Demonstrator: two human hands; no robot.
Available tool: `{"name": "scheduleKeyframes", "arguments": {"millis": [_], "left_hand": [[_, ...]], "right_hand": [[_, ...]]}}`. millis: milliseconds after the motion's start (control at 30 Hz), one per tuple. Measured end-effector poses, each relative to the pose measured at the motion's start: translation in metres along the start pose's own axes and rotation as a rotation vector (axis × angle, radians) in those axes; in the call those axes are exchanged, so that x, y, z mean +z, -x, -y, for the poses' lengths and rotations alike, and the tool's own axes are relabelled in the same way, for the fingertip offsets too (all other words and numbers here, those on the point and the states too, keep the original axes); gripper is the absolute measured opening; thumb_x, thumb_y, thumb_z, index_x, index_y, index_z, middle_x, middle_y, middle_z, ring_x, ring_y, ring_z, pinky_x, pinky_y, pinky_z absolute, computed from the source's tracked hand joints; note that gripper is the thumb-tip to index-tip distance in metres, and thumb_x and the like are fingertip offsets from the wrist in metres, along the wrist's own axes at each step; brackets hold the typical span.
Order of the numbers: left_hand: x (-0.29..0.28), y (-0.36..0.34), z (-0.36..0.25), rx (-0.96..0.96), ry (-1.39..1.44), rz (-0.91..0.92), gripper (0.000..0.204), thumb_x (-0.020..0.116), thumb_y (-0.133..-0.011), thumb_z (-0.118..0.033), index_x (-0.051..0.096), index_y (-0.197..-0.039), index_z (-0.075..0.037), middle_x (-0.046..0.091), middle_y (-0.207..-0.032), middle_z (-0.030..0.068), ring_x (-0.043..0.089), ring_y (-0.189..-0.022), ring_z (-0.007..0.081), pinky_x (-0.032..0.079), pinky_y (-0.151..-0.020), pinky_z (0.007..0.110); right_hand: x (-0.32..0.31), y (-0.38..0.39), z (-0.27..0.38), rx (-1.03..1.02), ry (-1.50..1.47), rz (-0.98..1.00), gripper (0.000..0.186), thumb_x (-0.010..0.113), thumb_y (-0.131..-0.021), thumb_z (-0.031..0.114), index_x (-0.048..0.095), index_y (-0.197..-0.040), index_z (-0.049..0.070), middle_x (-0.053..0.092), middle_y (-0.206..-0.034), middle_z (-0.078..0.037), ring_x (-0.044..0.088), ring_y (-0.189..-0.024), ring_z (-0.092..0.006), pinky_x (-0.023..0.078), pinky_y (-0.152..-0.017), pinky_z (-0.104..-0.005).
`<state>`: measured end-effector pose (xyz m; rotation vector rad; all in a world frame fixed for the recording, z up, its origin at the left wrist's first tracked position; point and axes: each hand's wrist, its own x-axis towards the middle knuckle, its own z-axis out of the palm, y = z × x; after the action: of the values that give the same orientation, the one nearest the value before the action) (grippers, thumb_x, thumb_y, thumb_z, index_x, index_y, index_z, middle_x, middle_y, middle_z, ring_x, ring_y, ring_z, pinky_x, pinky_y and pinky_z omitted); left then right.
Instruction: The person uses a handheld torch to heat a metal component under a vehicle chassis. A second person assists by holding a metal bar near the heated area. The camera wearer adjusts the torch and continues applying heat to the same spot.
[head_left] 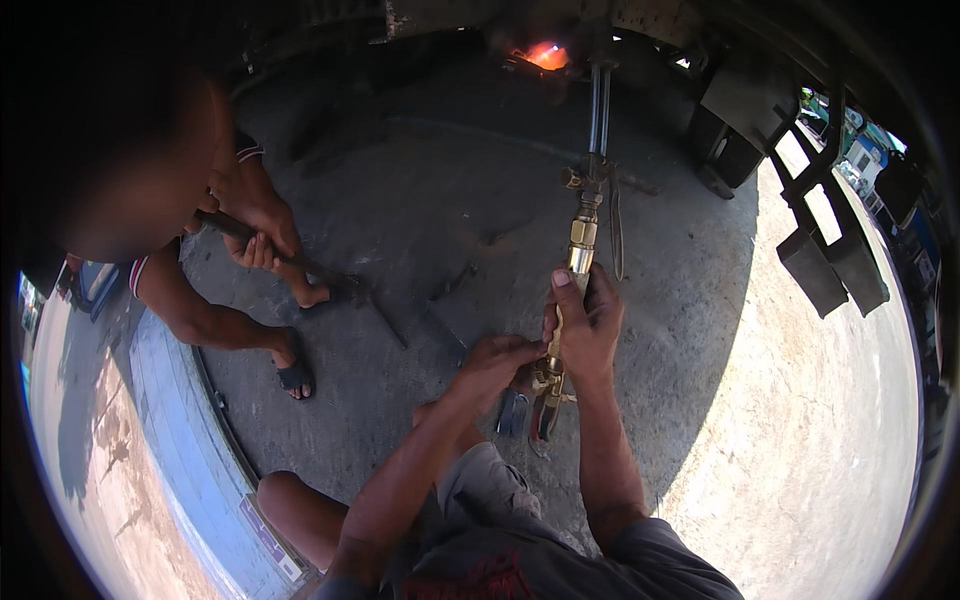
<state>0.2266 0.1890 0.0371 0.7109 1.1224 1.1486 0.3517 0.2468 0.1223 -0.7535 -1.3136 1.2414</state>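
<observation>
A long brass cutting torch [582, 232] points away from me, its steel tubes running up toward an orange glow [545, 56] under a dark metal structure. My right hand [585, 322] is wrapped round the torch's handle, thumb along the top. At the rear end, the fingers of my left hand [500, 362] are closed on the torch beside its brass valves [545, 382]; exactly which part they pinch is partly hidden. A dark lever [617, 230] hangs along the torch's right side. Hoses [543, 418] leave its rear end, one with a reddish side. The torch tip is lost in the dark.
Close on the left, another person [180, 310] crouches, holding a dark-handled long tool [235, 228]. Metal scraps [455, 283] lie on the grey concrete floor [420, 220]. Dark metal brackets [815, 270] hang at right, beside sunlit ground. A blue-white panel [185, 420] lies left.
</observation>
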Motion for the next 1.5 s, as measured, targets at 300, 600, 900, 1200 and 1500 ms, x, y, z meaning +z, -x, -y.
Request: {"name": "scheduleKeyframes", "arguments": {"millis": [300, 600, 900, 1200, 1500], "left_hand": [[0.001, 0.004, -0.002, -0.017, 0.017, 0.036, 0.025, 0.073, -0.106, -0.028, 0.076, -0.114, -0.004, 0.076, -0.105, 0.0045, 0.072, -0.093, 0.0138, 0.056, -0.079, 0.032], [0.002, -0.006, 0.038, 0.040, 0.116, 0.221, 0.024, 0.073, -0.107, -0.021, 0.074, -0.121, -0.002, 0.076, -0.110, 0.0042, 0.071, -0.103, 0.0144, 0.054, -0.095, 0.032], [0.025, -0.015, 0.091, 0.151, -0.334, 0.099, 0.034, 0.076, -0.102, -0.026, 0.073, -0.120, 0.002, 0.077, -0.107, 0.0085, 0.073, -0.096, 0.0166, 0.059, -0.083, 0.037], [0.086, -0.031, 0.045, 0.500, -0.914, -0.037, 0.045, 0.073, -0.103, -0.040, 0.070, -0.119, 0.002, 0.076, -0.107, 0.0189, 0.076, -0.099, 0.0325, 0.057, -0.087, 0.045], [0.098, 0.031, 0.103, 0.287, -0.930, 0.369, 0.032, 0.070, -0.104, -0.026, 0.068, -0.113, 0.005, 0.071, -0.104, 0.0248, 0.073, -0.099, 0.0412, 0.057, -0.087, 0.051]], "right_hand": [[-0.006, -0.002, -0.005, 0.002, -0.038, -0.013, 0.023, 0.070, -0.107, 0.022, 0.064, -0.102, 0.000, 0.059, -0.065, 0.000, 0.053, -0.050, -0.0073, 0.041, -0.045, -0.0266], [-0.045, 0.024, -0.034, -0.018, -0.133, -0.137, 0.035, 0.069, -0.109, 0.035, 0.062, -0.116, 0.001, 0.060, -0.080, -0.004, 0.057, -0.054, -0.0099, 0.046, -0.047, -0.0271], [-0.108, 0.063, -0.064, 0.341, -0.152, -0.339, 0.035, 0.059, -0.113, 0.038, 0.061, -0.113, 0.004, 0.058, -0.080, -0.003, 0.052, -0.058, -0.0125, 0.042, -0.050, -0.0309], [-0.140, 0.096, -0.109, 0.586, -0.297, -0.332, 0.040, 0.051, -0.115, 0.044, 0.062, -0.106, 0.006, 0.056, -0.078, -0.001, 0.051, -0.061, -0.0127, 0.041, -0.053, -0.0296], [-0.177, 0.117, -0.164, 0.703, -0.385, -0.493, 0.034, 0.051, -0.115, 0.039, 0.059, -0.103, 0.008, 0.058, -0.082, 0.000, 0.049, -0.063, -0.0086, 0.038, -0.054, -0.0265]]}}
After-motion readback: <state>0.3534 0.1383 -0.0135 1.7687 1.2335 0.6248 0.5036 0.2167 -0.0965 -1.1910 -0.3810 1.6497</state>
